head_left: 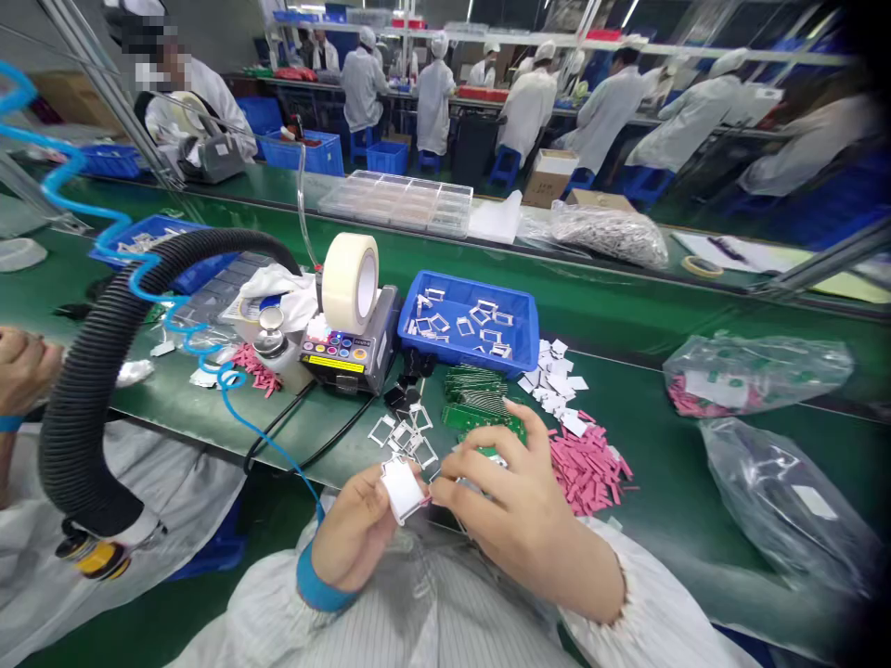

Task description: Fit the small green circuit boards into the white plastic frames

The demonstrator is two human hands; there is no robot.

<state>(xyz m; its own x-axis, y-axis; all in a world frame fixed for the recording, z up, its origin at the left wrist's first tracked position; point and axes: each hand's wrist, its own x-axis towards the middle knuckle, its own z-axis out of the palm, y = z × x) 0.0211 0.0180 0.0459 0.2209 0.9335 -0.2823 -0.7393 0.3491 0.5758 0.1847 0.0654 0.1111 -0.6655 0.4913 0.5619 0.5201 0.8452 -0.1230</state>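
Note:
My left hand (pixel 362 529) is closed around a small white square frame part (pixel 404 487), held just above my lap at the table's near edge. My right hand (pixel 511 496) pinches the same part from the right, fingers curled, with its upper fingers over a green circuit board (pixel 480 417). Loose metal square frames (pixel 404 436) lie on the green table just beyond my hands. A heap of pink strips (pixel 588 464) sits to the right of my right hand.
A blue tray (pixel 470 320) of metal frames stands behind, beside a tape dispenser with a white roll (pixel 350 283). White squares (pixel 557 380) lie near the tray. A black ribbed hose (pixel 104 371) and blue coiled tube (pixel 174 315) hang left. Plastic bags (pixel 780 482) lie right. Another person's hand (pixel 24 366) is far left.

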